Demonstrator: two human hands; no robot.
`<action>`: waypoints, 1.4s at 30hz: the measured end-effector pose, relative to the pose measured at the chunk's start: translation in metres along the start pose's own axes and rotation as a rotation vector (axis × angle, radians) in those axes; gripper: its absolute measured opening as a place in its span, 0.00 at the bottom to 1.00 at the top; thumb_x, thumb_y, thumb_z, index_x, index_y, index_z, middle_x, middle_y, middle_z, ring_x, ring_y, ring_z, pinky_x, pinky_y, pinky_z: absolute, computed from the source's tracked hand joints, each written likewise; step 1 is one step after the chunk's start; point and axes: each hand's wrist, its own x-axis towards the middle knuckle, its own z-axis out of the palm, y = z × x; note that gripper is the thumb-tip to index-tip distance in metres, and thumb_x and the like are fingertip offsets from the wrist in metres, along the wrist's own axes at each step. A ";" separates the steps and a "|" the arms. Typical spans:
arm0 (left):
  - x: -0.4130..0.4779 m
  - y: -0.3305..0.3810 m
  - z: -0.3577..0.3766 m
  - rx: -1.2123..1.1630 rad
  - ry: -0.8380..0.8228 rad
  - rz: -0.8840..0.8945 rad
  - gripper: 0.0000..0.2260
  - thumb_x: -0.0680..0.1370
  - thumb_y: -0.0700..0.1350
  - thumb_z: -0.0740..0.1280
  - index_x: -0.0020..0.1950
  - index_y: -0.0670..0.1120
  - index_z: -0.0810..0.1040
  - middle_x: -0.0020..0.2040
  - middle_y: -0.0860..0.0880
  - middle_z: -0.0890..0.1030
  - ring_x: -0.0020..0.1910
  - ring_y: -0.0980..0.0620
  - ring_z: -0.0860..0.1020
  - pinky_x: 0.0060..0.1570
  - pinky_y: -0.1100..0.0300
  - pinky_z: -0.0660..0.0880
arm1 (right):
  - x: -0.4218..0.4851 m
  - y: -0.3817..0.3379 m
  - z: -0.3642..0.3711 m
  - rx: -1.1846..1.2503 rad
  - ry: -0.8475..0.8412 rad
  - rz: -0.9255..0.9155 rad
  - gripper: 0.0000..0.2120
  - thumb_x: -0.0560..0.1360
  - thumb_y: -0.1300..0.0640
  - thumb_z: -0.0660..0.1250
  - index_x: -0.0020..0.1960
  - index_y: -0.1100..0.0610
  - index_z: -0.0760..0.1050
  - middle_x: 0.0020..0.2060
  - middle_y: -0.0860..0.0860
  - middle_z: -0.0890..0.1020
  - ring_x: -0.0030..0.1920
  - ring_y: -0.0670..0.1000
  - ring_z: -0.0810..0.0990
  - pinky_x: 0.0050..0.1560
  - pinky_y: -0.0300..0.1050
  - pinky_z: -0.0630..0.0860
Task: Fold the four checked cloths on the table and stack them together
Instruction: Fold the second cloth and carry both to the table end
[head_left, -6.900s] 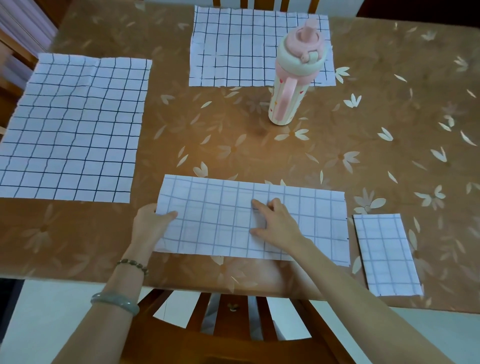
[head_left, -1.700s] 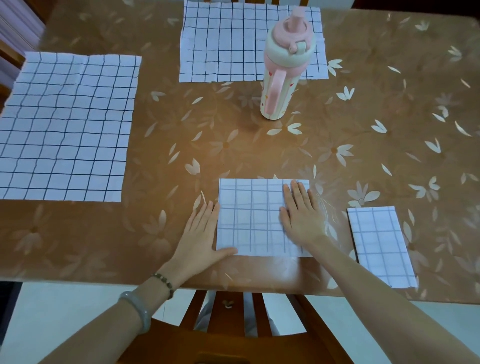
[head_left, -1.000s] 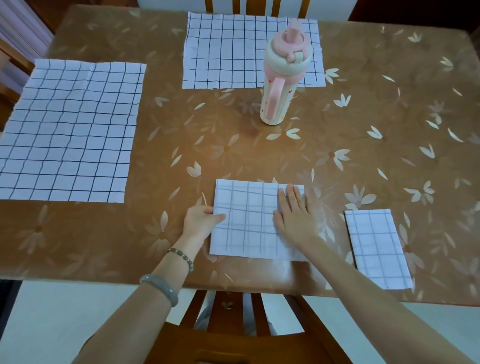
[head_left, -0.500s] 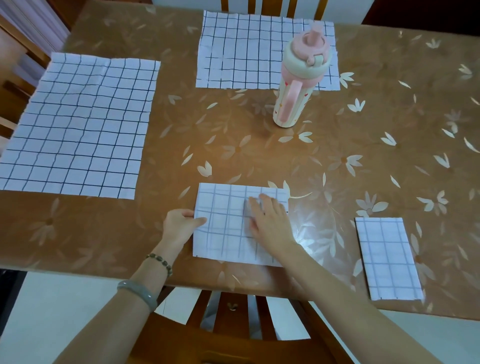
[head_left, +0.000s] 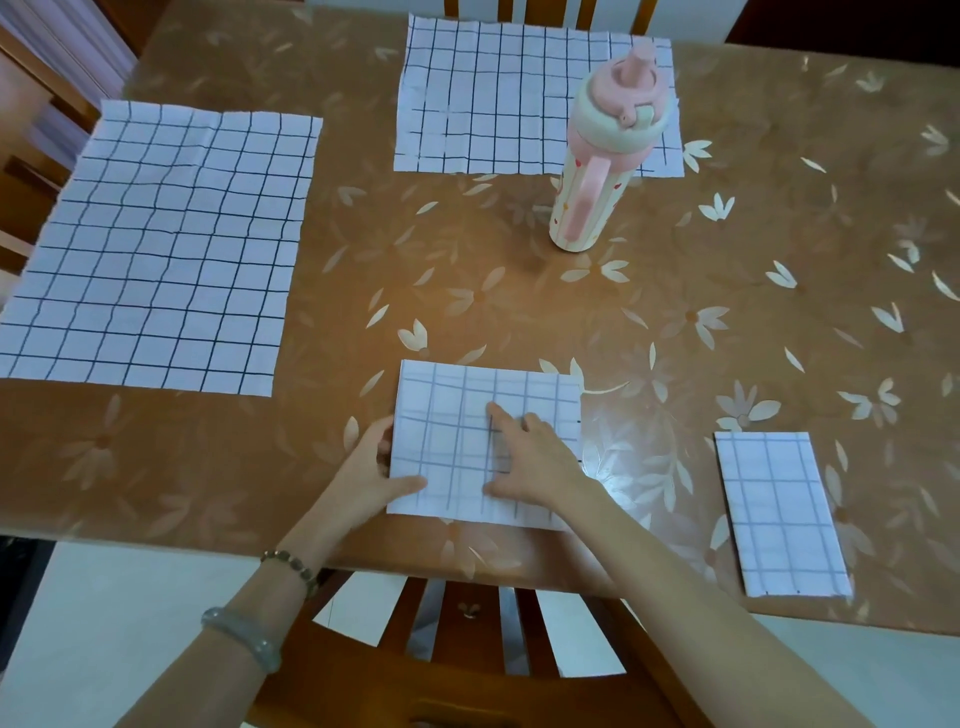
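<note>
Where the brown, glossy bench (head_left: 519, 291) spreads under a printed pattern of pale flowers and leaves, wooden slatted chair backs show at its near edge (head_left: 467, 639) and far edge, with pale floor below. An upright cream and pink plastic drinking bottle (head_left: 597, 171) with a pink handle and spout lid stands toward the far edge; the small red marks on its side are too small to read. Its base rests on the bare bench just in front of an unfolded white cloth with dark checks (head_left: 488, 98) lying flat at the far edge. A larger unfolded checked cloth (head_left: 156, 249) lies flat along the left edge. At the middle of the near edge lies a folded white cloth with faint grey checks (head_left: 457, 415). The left hand (head_left: 374, 473) pinches its left edge, thumb on top near the near-left corner and fingers tucked at the side. The right hand (head_left: 530, 462) lies flat on the cloth's right half, fingers straight and spread, pressing it down. Near the near-right corner, well apart from both hands, lies a small folded checked cloth (head_left: 779, 514). A bead bracelet (head_left: 291, 564) and a pale green bangle (head_left: 244, 639) circle the left forearm.
</note>
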 end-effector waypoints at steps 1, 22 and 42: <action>-0.005 -0.001 -0.001 0.013 -0.058 0.023 0.36 0.71 0.43 0.75 0.73 0.55 0.59 0.68 0.56 0.63 0.60 0.60 0.68 0.62 0.62 0.69 | 0.001 -0.001 0.000 -0.015 -0.012 0.003 0.49 0.63 0.47 0.75 0.75 0.44 0.48 0.57 0.54 0.66 0.59 0.56 0.68 0.52 0.51 0.75; -0.042 0.072 0.043 0.017 -0.097 0.188 0.44 0.72 0.34 0.69 0.76 0.62 0.49 0.54 0.54 0.75 0.48 0.53 0.79 0.36 0.66 0.76 | 0.013 -0.019 -0.009 -0.146 -0.143 0.158 0.64 0.61 0.46 0.79 0.74 0.41 0.31 0.57 0.55 0.68 0.57 0.59 0.74 0.46 0.51 0.72; -0.040 0.077 0.075 0.080 -0.021 0.181 0.45 0.69 0.38 0.69 0.76 0.63 0.48 0.60 0.49 0.74 0.50 0.51 0.79 0.45 0.57 0.80 | 0.017 0.000 -0.028 0.124 -0.199 0.102 0.59 0.66 0.52 0.76 0.74 0.41 0.30 0.44 0.51 0.76 0.50 0.55 0.78 0.51 0.48 0.75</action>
